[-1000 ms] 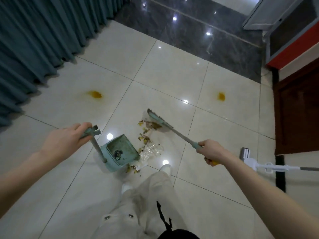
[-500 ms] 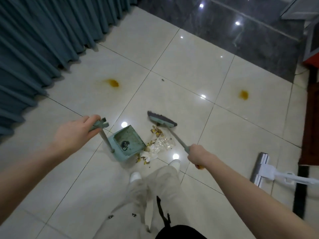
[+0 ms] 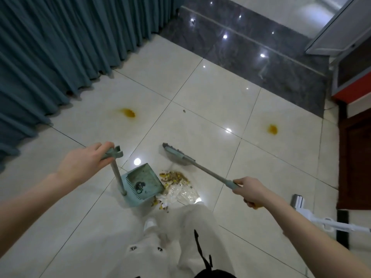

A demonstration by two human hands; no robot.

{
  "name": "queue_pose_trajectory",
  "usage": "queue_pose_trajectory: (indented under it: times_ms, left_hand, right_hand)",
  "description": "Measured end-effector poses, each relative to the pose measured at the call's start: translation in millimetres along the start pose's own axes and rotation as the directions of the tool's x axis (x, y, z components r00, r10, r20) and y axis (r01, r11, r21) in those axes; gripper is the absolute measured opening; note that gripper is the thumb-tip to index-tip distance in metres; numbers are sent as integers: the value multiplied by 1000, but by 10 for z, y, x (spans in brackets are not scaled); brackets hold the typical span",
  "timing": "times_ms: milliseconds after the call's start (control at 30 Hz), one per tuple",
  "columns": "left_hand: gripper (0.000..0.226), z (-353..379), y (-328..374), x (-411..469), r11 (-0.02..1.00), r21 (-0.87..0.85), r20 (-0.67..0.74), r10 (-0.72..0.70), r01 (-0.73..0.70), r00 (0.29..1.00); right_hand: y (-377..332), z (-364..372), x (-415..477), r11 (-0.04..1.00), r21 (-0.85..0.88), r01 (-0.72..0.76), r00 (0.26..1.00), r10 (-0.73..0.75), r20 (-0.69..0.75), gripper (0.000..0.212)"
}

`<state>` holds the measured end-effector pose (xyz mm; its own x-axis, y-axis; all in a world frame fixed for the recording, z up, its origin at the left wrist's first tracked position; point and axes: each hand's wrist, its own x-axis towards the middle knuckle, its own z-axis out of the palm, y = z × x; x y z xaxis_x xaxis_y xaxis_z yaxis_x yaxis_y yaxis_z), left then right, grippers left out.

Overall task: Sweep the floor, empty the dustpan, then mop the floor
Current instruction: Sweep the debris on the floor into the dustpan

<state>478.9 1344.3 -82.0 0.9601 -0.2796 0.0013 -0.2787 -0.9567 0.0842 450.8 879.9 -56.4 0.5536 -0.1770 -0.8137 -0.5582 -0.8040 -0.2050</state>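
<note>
The left hand (image 3: 84,163) gripped the dustpan (image 3: 142,181) by its upright handle. The right hand (image 3: 251,192) clenched the broom (image 3: 178,156). Debris (image 3: 174,177) lay between both hands, seemingly touching the dustpan.

Yellow crumbs and clear plastic wrap (image 3: 175,177) lie just right of the teal plastic dustpan (image 3: 147,176). The teal long-handled broom (image 3: 177,156) is behind and right of it, the white flat mop (image 3: 299,203) far right.

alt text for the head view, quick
A person's left hand grips a teal long-handled plastic dustpan and the right hand a teal broom, flanking a pile of crumbs and clear wrappers on white floor tiles. Two orange stains and a white mop lie nearby.
</note>
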Motion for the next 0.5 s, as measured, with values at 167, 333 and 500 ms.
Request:
queue_pose_trajectory:
  times_ms: [167,333,500]
  left_hand:
    - [33,-45,98,126,995,-11,38,-96,96,995]
    - [36,-160,267,319,987,-90,22,-134,135,991]
    - [41,-79,405,545,956,-53,2,-288,288,958]
  right_hand:
    - [-395,-396,686,999,44,23,994,-18,-110,24]
    - [-842,-1044,1692,999,33,33,984,-27,-178,22]
    - [-1232,-1700,2612,995,-80,62,975,-78,-208,26]
